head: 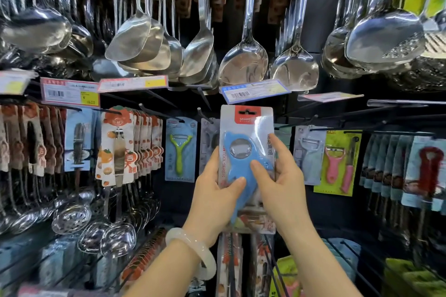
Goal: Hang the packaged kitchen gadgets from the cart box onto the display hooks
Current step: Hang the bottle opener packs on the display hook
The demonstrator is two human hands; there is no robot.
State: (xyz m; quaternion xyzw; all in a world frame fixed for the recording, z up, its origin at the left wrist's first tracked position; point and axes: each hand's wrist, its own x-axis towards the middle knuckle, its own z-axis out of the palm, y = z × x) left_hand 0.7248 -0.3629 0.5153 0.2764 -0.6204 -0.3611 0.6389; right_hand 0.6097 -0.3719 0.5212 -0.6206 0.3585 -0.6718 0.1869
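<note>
I hold a packaged blue bottle opener (243,152) upright in front of the display, its card red at the top with a hang slot. My left hand (214,190) grips the lower left edge of the pack, thumb on the blue plastic. My right hand (280,181) grips the right side, thumb on the front. The pack's top sits level with a black display hook (205,116) that pokes out just to its left. The cart box is out of view.
Steel ladles and spatulas (243,65) hang above. A green peeler pack (181,149) hangs left, a pink peeler set (337,161) right. Price tags (253,90) jut forward over the hooks. More packs hang on rows below.
</note>
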